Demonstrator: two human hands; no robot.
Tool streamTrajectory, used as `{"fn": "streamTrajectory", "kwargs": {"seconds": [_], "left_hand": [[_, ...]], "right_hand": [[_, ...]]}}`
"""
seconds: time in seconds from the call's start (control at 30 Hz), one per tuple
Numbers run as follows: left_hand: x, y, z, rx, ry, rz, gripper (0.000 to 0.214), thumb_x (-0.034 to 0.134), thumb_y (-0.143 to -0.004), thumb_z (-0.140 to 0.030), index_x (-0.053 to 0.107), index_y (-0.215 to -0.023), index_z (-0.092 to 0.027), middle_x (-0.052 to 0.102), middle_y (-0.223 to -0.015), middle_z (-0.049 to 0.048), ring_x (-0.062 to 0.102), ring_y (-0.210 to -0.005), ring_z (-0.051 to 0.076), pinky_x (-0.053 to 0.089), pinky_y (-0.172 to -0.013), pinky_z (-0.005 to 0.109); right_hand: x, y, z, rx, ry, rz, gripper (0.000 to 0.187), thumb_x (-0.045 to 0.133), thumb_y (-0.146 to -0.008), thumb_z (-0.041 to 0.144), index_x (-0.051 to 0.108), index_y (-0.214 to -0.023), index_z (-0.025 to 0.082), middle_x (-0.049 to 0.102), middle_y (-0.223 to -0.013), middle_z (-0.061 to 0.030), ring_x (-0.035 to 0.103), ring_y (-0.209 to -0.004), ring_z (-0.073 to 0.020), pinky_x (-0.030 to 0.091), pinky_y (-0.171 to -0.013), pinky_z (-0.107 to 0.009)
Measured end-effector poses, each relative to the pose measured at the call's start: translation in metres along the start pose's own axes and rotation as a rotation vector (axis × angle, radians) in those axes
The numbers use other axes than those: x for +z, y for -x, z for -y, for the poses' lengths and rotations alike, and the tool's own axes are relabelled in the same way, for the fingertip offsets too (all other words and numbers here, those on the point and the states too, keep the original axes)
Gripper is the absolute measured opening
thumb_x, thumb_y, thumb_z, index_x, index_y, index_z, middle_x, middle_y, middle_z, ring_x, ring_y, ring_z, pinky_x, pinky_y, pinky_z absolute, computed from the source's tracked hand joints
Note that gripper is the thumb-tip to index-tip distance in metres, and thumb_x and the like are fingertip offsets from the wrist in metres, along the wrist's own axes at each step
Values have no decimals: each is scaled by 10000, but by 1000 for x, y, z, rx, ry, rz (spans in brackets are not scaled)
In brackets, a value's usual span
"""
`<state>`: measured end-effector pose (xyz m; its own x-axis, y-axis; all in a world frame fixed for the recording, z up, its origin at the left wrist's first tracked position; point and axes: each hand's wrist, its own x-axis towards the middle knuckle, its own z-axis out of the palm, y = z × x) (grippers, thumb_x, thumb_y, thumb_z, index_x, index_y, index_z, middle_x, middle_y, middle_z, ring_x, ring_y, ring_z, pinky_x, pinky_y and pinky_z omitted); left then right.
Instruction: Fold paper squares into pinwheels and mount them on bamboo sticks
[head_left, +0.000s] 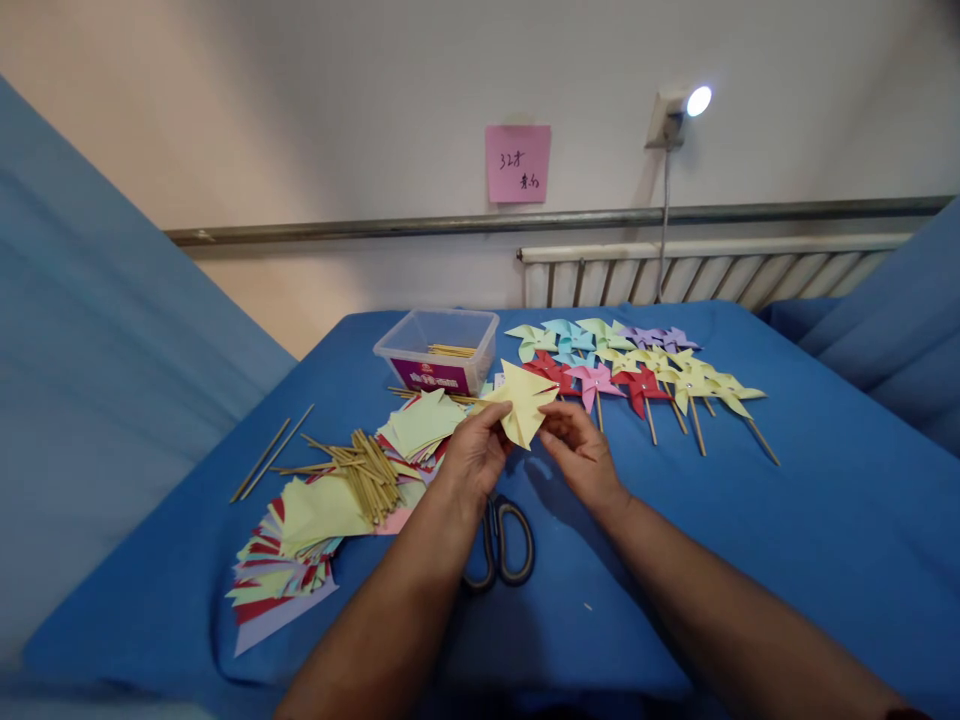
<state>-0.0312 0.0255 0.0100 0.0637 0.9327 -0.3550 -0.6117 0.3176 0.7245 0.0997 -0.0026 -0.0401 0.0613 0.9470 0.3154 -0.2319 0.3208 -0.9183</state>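
Yellow paper [523, 405], partly folded into points, hung just above the blue cloth [750, 560], near the middle of the table. Our left hand [476, 455] pinched its left edge between thumb and fingertips, and our right hand [581, 455] pinched its lower right corner the same way. Scissors [500, 540] lay on the cloth beneath our wrists. Wooden sticks [364, 470] rested on stacked paper squares [300, 545] to the left, a clear plastic box [439, 350] stood behind them, and finished pinwheels [637, 375] lay in rows to the right.

I count one yellow paper piece [523, 405]; one pair of scissors [496, 530]; one plastic box [439, 350]; two loose sticks [271, 455]; roughly twelve pinwheels [640, 385].
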Motion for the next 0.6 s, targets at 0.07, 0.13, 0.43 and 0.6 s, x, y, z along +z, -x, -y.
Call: {"fn": "streamTrajectory", "kwargs": {"seconds": [0.07,0.13,0.43,0.6], "left_hand": [[1,2,3,-5,-23,22,272,736,-584,-117,705,-853,-143,735,-842,56,658,-707,167,519,-651,259],[2,4,6,-11,-53,48,247,752,-576,-139,709,-819,-163,735,-844,61,660,-725,175,516,-661,264],[2,5,14,30,-152,84,295,796,-530,-189,715,-810,-150,719,-783,57,633,-671,163,484,-675,274],[3,6,16,38,-189,80,287,812,-526,-199,705,-786,-140,697,-696,48,613,-638,157,472,-660,275]], "right_hand": [[0,1,-1,13,52,37,220,682,-782,302,639,-991,247,643,-876,-9,589,-779,-157,474,-736,-290],[-1,0,0,33,72,25,166,688,-778,332,651,-905,230,632,-807,4,569,-720,-146,457,-678,-270],[-2,-5,0,125,39,-85,234,719,-719,413,623,-719,200,612,-665,18,537,-625,-131,439,-602,-256],[-1,-6,-2,165,2,-204,270,752,-661,418,613,-703,191,622,-640,14,548,-600,-131,445,-580,-259]]}}
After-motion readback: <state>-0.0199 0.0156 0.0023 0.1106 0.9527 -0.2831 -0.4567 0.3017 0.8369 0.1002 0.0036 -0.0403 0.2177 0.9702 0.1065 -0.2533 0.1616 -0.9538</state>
